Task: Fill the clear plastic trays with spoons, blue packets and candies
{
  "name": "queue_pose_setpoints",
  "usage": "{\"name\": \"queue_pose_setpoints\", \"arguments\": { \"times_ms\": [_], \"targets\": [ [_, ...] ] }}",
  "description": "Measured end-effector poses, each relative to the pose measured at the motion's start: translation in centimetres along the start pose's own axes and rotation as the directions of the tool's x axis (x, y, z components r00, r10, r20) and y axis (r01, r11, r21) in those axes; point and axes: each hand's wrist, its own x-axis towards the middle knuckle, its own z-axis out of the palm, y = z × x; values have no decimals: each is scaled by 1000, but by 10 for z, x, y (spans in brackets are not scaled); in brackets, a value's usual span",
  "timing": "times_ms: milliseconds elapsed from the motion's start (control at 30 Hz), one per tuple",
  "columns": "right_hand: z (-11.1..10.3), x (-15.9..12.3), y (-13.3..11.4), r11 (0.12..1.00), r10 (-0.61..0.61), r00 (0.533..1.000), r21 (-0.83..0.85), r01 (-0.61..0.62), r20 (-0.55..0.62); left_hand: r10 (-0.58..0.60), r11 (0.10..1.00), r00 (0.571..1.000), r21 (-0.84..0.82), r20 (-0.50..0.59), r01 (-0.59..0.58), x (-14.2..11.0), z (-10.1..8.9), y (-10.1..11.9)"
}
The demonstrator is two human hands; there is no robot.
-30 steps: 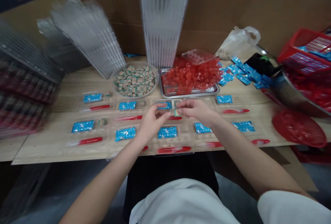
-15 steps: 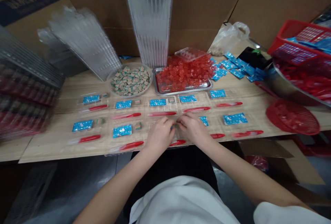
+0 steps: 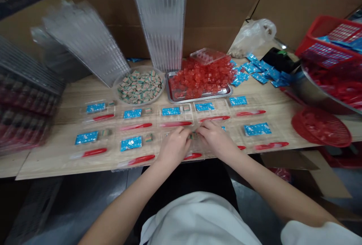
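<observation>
Both hands meet over a clear plastic tray at the table's front edge. My left hand [image 3: 174,145] and my right hand [image 3: 215,139] have their fingers curled and pinch a small green-striped wrapped candy [image 3: 194,136] between them. Clear trays [image 3: 181,118] lie in two rows on the wooden table [image 3: 70,94], each with a blue packet [image 3: 131,143] and a red pen-like piece [image 3: 141,159]. Behind them a round bowl of striped candies [image 3: 140,85] stands next to a metal tray of red candies [image 3: 200,81].
Stacks of empty clear trays [image 3: 162,19] lean against cardboard at the back and left. Loose blue packets [image 3: 263,72], a white plastic bag [image 3: 253,37], a red basket [image 3: 329,43], a metal bowl [image 3: 328,94] and a red round lid [image 3: 321,126] crowd the right side.
Both hands came down from the back row of trays to the front row, carrying the striped candy. Over the last half second they have hardly moved.
</observation>
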Motion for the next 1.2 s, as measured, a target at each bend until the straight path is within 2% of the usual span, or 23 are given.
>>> {"name": "queue_pose_setpoints", "arguments": {
  "times_ms": [67, 167, 300, 367, 433, 533, 633, 733, 800, 900, 967, 1100, 1200],
  "targets": [
    [-1, 1, -1, 996, -62, 997, -57, 65, 48, -2, 1000, 1000, 8, 9, 2, 1, 0, 1],
    [-1, 4, -2, 992, -76, 993, -90, 84, 96, -11, 1000, 1000, 15, 26, 11, 3, 2, 3],
    [-5, 6, 1, 998, -28, 999, -52, 30, 45, -27, 997, 999, -75, 39, 30, 4, 3, 2],
    [-8, 6, 3, 999, -41, 998, -19, 42, 49, -11, 988, 999, -151, 30, 16, 4, 0, -2],
    [-10, 6, 4, 996, -94, 992, 10, 93, 81, -7, 979, 1000, -203, -14, 4, 3, -5, -8],
    [-10, 9, 0, 986, -162, 976, -16, 166, 142, -54, 980, 996, -195, -75, 39, 3, -12, -18],
    [-9, 14, -4, 982, -160, 965, -70, 178, 210, -97, 982, 994, -170, -49, 87, 4, -15, -24],
    [-14, 18, 0, 988, -145, 961, -8, 151, 235, -115, 980, 993, -168, -34, 108, 2, -16, -28],
    [-22, 18, 8, 994, -98, 980, 65, 88, 171, -134, 978, 989, -168, -55, 123, -1, -18, -32],
    [-38, 19, 23, 997, 23, 999, 77, -25, 22, -174, 971, 978, -183, -115, 151, -3, -27, -41],
    [-45, 22, 32, 997, 33, 999, 68, -33, -6, -189, 965, 972, -210, -139, 158, 0, -36, -50],
    [-42, 48, 47, 997, 47, 999, 64, -49, 23, -178, 964, 965, -230, -191, 132, 26, -54, -77],
    [-33, 91, 57, 986, 148, 987, 72, -153, 67, -190, 972, 931, -192, -313, 134, 61, -67, -106]
  ]
}}
